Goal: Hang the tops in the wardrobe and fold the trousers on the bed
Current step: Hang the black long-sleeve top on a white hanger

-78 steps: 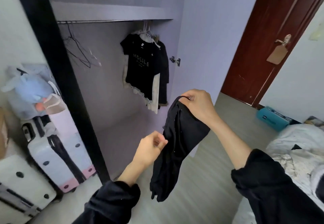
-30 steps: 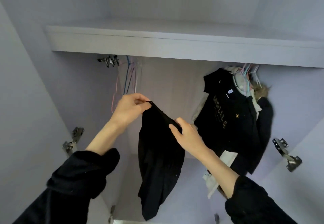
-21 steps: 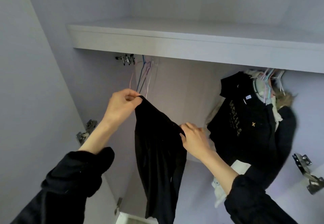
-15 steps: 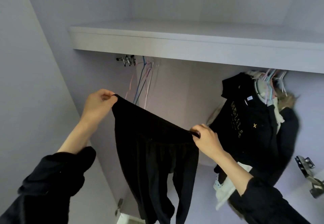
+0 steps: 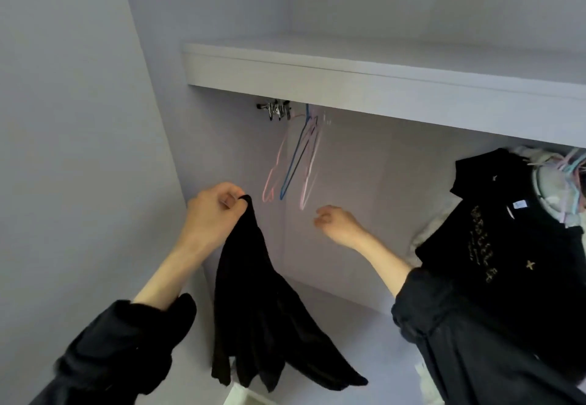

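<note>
**Head view: bare hand nears empty hangers as black top dangles in the other**

Head-camera view inside a pale lilac wardrobe [image 5: 95, 119]: the left hand [image 5: 212, 214] pinches a black top [image 5: 253, 309] by one upper edge, fingers [image 5: 226, 203] curled tight round the cloth, so the garment hangs limp with its long axis nearly straight down, its lower end splayed towards the wardrobe floor. The right hand [image 5: 336, 222] holds nothing; its fingers are loosely curled, raised just below and slightly right of a cluster of empty hangers [image 5: 295, 163] in pink, blue and white that hang from the rail under the shelf [image 5: 348, 81].

The coming move appears to turn on that gap. The hangers lie up and a little to the left of the right hand's fingertips, their long wire arms slanting downward to the left, and the free right hand is plainly the nearer of the two; the left, lower and further left, is taken up with the garment. A short reach upward would likely bring the right hand's fingers to the lowest hanger tips, after which the top, now held beside and below them, could be threaded on.

At far right, a black printed T-shirt [image 5: 494, 246] and paler garments already hang on other hangers, well apart from both hands. No trousers or bed are in sight.
</note>
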The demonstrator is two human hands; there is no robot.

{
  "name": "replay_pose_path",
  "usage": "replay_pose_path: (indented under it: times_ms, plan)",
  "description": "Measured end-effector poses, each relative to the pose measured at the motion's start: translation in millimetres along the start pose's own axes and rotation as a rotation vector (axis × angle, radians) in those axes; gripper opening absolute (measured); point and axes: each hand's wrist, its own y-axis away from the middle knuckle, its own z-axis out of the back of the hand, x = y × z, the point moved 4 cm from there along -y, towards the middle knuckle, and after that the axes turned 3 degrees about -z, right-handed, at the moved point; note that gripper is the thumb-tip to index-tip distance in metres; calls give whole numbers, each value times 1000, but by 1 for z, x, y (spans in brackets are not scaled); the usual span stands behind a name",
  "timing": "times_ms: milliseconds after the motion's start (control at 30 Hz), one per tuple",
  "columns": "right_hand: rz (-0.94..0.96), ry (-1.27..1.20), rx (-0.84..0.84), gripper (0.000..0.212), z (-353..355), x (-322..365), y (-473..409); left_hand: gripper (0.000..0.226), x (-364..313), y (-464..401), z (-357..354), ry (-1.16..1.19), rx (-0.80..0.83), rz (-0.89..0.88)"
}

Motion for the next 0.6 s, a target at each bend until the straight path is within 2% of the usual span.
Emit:
replay_pose_path:
  times_ms: [100, 200, 433, 567, 600]
  plan:
    - [-137, -407, -83, 44, -6, 32, -36, 17, 2, -1, 9, 107, -17, 9]
    - [-297, -787, -115, 26, -9, 47, -58, 24, 8, -7, 19, 188, -11, 29]
    - [-349, -927, -160, 12, -3, 49, -84, 23, 26, -17, 25, 232, -27, 111]
    - [-316, -944, -192, 9, -6, 53, -90, 22, 35, -19, 23, 230, -24, 157]
    - [-310, -911, -223, 15, -5, 54, -92, 21, 38, -20, 23, 228, -19, 167]
